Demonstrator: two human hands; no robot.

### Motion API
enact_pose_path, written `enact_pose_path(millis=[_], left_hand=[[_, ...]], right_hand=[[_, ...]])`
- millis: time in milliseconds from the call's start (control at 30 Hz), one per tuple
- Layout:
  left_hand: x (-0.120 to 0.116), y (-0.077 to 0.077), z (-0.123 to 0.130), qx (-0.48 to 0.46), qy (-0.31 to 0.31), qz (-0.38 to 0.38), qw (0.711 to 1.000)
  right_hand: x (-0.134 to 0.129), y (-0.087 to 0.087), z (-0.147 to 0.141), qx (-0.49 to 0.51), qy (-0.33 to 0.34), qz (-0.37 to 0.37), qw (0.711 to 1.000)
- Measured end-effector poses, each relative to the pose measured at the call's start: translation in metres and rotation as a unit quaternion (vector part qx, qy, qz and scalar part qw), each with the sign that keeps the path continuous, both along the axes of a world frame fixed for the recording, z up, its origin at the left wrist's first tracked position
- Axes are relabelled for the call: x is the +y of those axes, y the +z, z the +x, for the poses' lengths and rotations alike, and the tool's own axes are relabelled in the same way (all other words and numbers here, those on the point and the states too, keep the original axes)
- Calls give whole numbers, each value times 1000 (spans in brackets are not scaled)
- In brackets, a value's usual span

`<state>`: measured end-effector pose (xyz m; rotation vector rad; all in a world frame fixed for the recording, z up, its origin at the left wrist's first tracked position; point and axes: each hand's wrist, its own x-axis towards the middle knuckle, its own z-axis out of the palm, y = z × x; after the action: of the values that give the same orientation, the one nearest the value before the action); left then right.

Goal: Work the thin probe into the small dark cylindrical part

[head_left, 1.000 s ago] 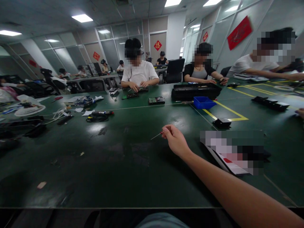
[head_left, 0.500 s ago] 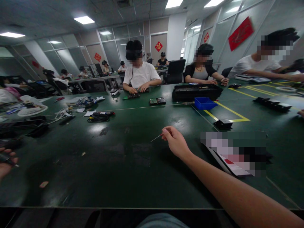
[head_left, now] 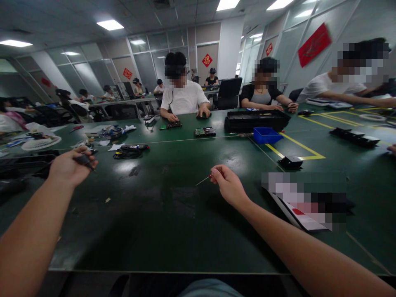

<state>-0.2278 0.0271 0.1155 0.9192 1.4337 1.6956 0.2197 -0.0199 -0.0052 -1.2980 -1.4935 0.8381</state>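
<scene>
In the head view my right hand [head_left: 227,183] is closed on a thin screwdriver [head_left: 202,180]. Its slim metal shaft points left and down over the green table [head_left: 148,231], and a bit of red shows at the fingers. My left hand [head_left: 68,167] is raised over the table's left side, its fingers wrapped round a dark grey tool with a thick handle [head_left: 84,161]. The tool's narrower end points right and down; its exact kind is hard to make out.
Beyond my hands lie a coiled black cable [head_left: 128,152], a circuit board [head_left: 204,131], a blue bin [head_left: 267,135] and a long black housing [head_left: 256,121]. A blurred-out item [head_left: 309,220] is right of my right arm. Co-workers sit opposite [head_left: 185,97] and at right.
My left hand has come in from the left edge, moving right and farther over the table with the dark grey tool. My right hand and its screwdriver are nearly still. The opposite co-worker's hand moved right.
</scene>
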Motion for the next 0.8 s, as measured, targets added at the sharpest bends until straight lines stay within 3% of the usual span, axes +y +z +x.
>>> enact_pose_path(millis=[33, 200, 500, 667, 800], left_hand=[[1, 3, 18, -51, -12, -3, 999], [4, 3, 92, -70, -125, 1, 990], [-12, -27, 193, -57, -323, 14, 945], [-30, -53, 230, 47, -407, 12, 912], [-33, -82, 241, 270, -415, 19, 869]], right_hand=[[0, 0, 0, 2, 1, 2, 1000], [-2, 3, -1, 3, 5, 5, 1000], [0, 0, 1, 8, 3, 8, 1000], [1, -2, 1, 9, 1, 15, 1000], [0, -1, 0, 2, -1, 11, 1000]])
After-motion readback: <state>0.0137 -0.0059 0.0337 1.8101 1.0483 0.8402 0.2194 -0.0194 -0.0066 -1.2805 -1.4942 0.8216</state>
